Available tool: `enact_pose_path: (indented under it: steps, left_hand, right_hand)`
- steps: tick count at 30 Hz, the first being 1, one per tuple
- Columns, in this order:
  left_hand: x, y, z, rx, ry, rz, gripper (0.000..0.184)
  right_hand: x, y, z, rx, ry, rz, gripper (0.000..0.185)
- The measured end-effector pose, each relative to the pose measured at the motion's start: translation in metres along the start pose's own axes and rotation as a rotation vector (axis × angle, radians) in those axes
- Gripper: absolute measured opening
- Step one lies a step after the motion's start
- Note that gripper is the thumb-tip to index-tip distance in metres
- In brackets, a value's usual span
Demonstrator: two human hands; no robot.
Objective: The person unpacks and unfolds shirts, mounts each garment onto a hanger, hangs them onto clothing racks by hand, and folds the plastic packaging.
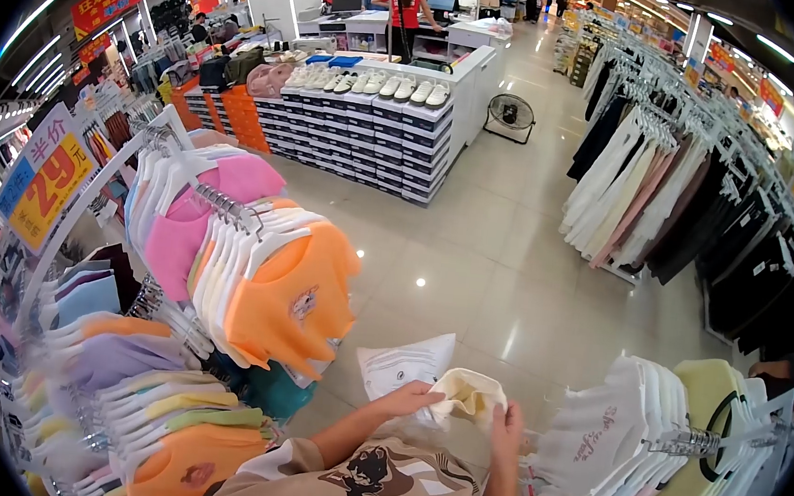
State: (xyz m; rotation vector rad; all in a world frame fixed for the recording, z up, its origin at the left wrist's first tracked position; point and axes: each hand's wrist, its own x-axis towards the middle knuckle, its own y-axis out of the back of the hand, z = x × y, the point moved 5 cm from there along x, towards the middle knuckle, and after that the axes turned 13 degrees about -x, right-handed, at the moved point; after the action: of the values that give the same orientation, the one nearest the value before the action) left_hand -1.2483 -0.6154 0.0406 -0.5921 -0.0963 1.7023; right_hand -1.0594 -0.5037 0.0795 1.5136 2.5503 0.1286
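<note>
Both of my hands hold a gathered cream-coloured garment (465,393) in front of my body, its round opening facing up. My left hand (414,399) pinches the left side of the fabric. On the opposite side, the fingers of my right hand (507,422) are closed on the edge. What kind of garment it is cannot be made out. Just beyond my left hand, a white plastic package (403,360) with small dark print shows, partly hidden by that hand and the garment.
Orange T-shirts (294,291) hang on a curved rack at left, below a price sign (49,178). White and yellow tops (613,427) hang close at right. Ahead stand stacked shoeboxes (368,142), a floor fan (510,116), a person in red (405,8) and a trouser rack (644,175).
</note>
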Motion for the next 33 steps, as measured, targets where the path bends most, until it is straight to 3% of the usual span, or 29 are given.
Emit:
enact_pose_path:
  steps: [4, 5, 16, 23, 26, 31, 33]
  left_hand:
    - [0.016, -0.022, -0.017, -0.090, -0.028, -0.047, 0.028]
    - [0.017, -0.026, -0.018, -0.068, -0.033, -0.043, 0.027]
    - [0.014, -0.012, -0.029, 0.002, 0.031, -0.042, 0.026]
    - [0.009, -0.014, -0.019, 0.060, 0.016, -0.078, 0.028]
    - [0.007, -0.017, -0.016, 0.061, -0.050, -0.111, 0.030]
    - [0.002, -0.013, 0.001, 0.076, -0.041, -0.094, 0.034]
    - [-0.004, -0.008, 0.018, 0.299, -0.073, 0.034, 0.045]
  right_hand:
    - [-0.013, -0.036, 0.001, -0.288, -0.018, -0.272, 0.010]
    - [-0.016, -0.045, 0.001, -0.194, 0.025, -0.319, 0.011]
    - [-0.012, -0.052, 0.010, -0.275, 0.019, -0.366, 0.016]
    - [-0.016, -0.048, -0.018, -0.461, 0.043, -0.301, 0.021]
    - [-0.014, -0.042, -0.005, -0.366, 0.035, -0.340, 0.019]
    - [-0.005, -0.024, 0.032, -0.125, 0.003, -0.160, 0.017]
    - [-0.002, -0.016, 0.030, -0.010, 0.019, -0.075, 0.017]
